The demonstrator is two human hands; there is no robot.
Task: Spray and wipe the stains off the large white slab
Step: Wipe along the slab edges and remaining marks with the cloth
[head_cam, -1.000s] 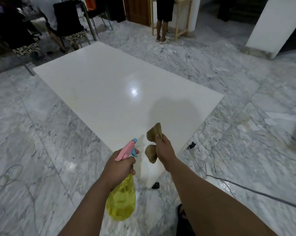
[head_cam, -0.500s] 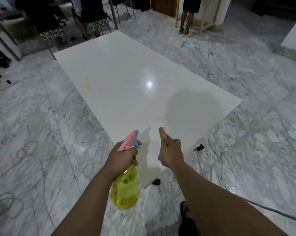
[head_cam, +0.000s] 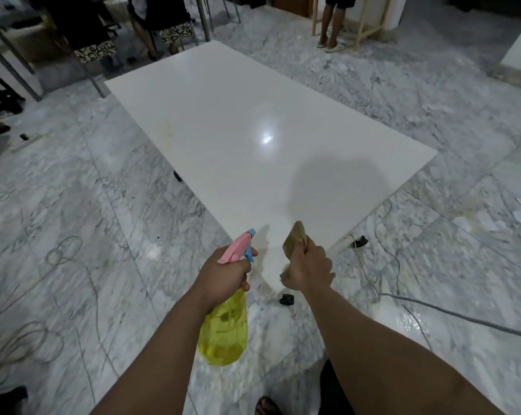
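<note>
The large white slab [head_cam: 223, 121] lies low over the marble floor, running from its near corner by my hands to the far left. A faint yellowish stain [head_cam: 165, 127] shows near its left edge. My left hand [head_cam: 224, 272] grips a yellow spray bottle [head_cam: 224, 330] with a pink head and blue nozzle, held just short of the near corner and pointing at the slab. My right hand [head_cam: 310, 269] is closed around a crumpled brown cloth [head_cam: 295, 239], held above the near corner.
Grey cables [head_cam: 451, 310] trail over the floor at the right, and looped cords [head_cam: 28, 333] lie at the left. Small black blocks [head_cam: 286, 299] sit under the slab's edges. Chairs [head_cam: 94, 49] and seated people are at the far left; a person's legs [head_cam: 331, 28] stand far behind.
My view has shifted left and down, so the slab sits further right in frame. Both hands keep their hold; the cloth shows more above my right fist than half a second ago.
</note>
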